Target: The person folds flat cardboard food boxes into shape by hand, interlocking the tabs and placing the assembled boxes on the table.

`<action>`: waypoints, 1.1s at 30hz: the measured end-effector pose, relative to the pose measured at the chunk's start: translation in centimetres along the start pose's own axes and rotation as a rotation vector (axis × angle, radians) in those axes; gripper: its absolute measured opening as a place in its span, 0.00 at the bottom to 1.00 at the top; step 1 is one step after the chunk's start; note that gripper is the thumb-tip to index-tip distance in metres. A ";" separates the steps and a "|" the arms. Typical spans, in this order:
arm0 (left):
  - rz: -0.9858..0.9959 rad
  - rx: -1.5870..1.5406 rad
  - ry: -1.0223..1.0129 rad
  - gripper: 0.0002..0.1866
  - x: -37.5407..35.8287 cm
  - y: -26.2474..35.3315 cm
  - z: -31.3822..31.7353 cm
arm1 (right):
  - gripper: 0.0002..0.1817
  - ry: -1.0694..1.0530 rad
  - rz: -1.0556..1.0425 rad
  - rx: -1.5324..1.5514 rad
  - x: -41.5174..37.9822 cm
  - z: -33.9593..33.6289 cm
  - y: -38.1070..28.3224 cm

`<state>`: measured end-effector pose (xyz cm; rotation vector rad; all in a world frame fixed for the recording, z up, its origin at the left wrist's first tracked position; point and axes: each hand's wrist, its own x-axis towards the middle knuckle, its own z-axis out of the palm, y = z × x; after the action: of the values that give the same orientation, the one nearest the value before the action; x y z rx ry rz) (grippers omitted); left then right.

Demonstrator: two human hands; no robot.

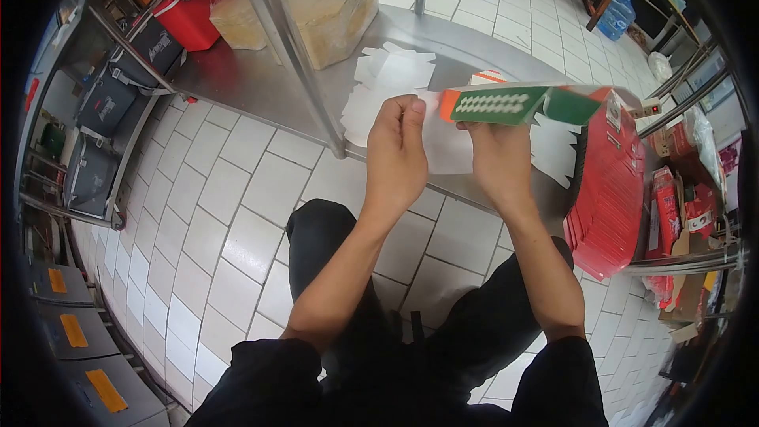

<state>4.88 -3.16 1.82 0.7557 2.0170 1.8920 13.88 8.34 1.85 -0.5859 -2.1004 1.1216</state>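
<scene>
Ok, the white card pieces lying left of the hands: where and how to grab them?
I'd pinch the white card pieces by a tab on their left edge, coming from that side. They lie flat and thin on the metal shelf, tabs jut out there, and the left hand crowds their right side.

Smooth cardboard box (506,106), matt paper sheets (391,83), shiny metal shelf (247,81), glossy tiles (247,180)

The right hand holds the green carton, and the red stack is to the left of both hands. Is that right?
Not quite. The side of the red stack is wrong: the head view shows it to the right of both hands, left and right. The right hand holds the green carton, as you say.
</scene>
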 end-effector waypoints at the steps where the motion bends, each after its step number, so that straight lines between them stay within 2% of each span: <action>1: -0.001 -0.001 -0.001 0.17 0.1 -0.6 0.2 | 0.12 -0.020 -0.032 0.021 0.0 -0.1 0.3; 3: 0.118 -0.037 0.002 0.15 0.4 -1.9 0.8 | 0.11 0.015 -0.085 -0.044 -0.9 -0.2 0.6; 4: 0.118 -0.040 0.004 0.15 0.5 -2.0 0.9 | 0.10 0.031 -0.113 -0.077 -1.2 -0.2 0.4; 6: 0.266 -0.008 0.036 0.13 0.6 -2.0 1.1 | 0.10 0.041 -0.197 -0.207 -1.9 -0.4 -0.5; 10: 0.249 0.028 0.103 0.13 0.6 -2.0 1.0 | 0.11 -0.015 -0.275 -0.336 -2.2 -0.7 -0.3; 13: 0.249 0.078 0.063 0.09 0.4 -0.9 0.7 | 0.12 -0.062 -0.291 -0.352 -2.2 -1.2 0.3; 15: 0.313 -0.154 0.092 0.05 0.0 0.0 1.0 | 0.14 -0.101 -0.293 -0.322 -2.1 -1.5 0.8; 16: 0.311 -0.156 0.101 0.05 0.1 0.0 0.9 | 0.15 -0.121 -0.304 -0.298 -2.2 -1.5 1.2; 18: 0.350 -0.020 0.080 0.07 0.3 -0.1 0.6 | 0.17 -0.169 -0.337 -0.242 -2.4 -1.4 2.7; 23: 0.300 0.124 0.074 0.08 0.8 -0.8 -0.4 | 0.23 -0.242 -0.399 -0.191 -3.7 -1.2 7.4; 27: 0.366 0.279 0.106 0.08 0.7 -0.6 -0.9 | 0.25 -0.249 -0.294 -0.090 -3.2 -0.9 3.6; 29: 0.361 0.231 0.084 0.08 0.9 -0.6 -1.1 | 0.27 -0.255 -0.186 0.000 -2.8 -0.9 1.5; 31: 0.359 0.182 0.060 0.07 0.9 -0.5 -0.9 | 0.25 -0.279 -0.049 -0.244 -1.8 -1.2 -0.1; 33: 0.284 -0.145 0.094 0.07 0.8 0.0 -0.4 | 0.22 -0.292 0.091 -0.487 -0.8 -1.4 -1.4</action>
<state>4.02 -3.11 1.97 0.9735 1.8809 2.2422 15.34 7.80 3.35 -0.7848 -2.6519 0.7734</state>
